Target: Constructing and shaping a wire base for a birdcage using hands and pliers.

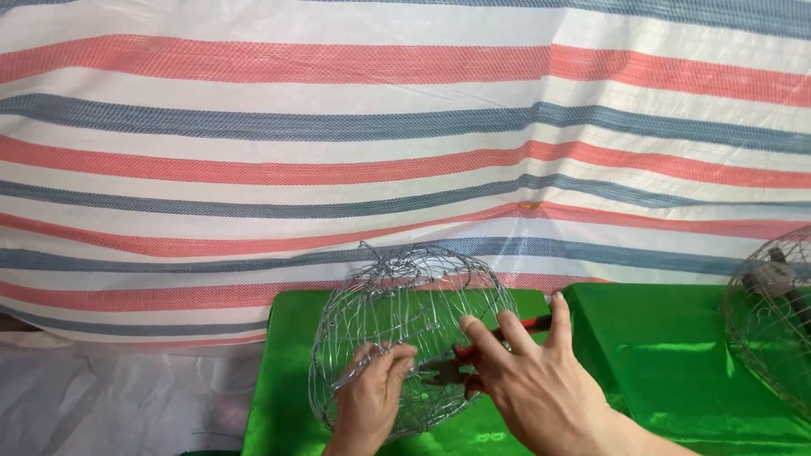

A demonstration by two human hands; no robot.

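Wire cage point(411, 338), rounded like a pumpkin, sits on the green tabletop point(676, 355) right in front of me, near its left end. My left hand point(372, 397) is curled closed around the wires on the near side of the cage, low down. I judge it's there to keep the light frame from rolling or springing away while the tool works on it. My right hand point(541, 380) lies over the red-handled pliers point(473, 363); thumb and index finger press along the tool and the other fingers are spread loose above it, so that grip is only partly closed, more a guiding hold than a squeeze. The pliers' dark nose points left and meets the wires just beside my left fingers, so the two grips bracket the same patch of mesh, almost touching. One red handle tip pokes out past my fingers towards the back.

Behind the tabletop hangs a woven tarp point(405, 127) striped red, blue and white, which fills most of my view. At the far right edge a second wire cage point(773, 312) stands on the same green surface, well apart from my hands, with something dark inside that I can't make out.
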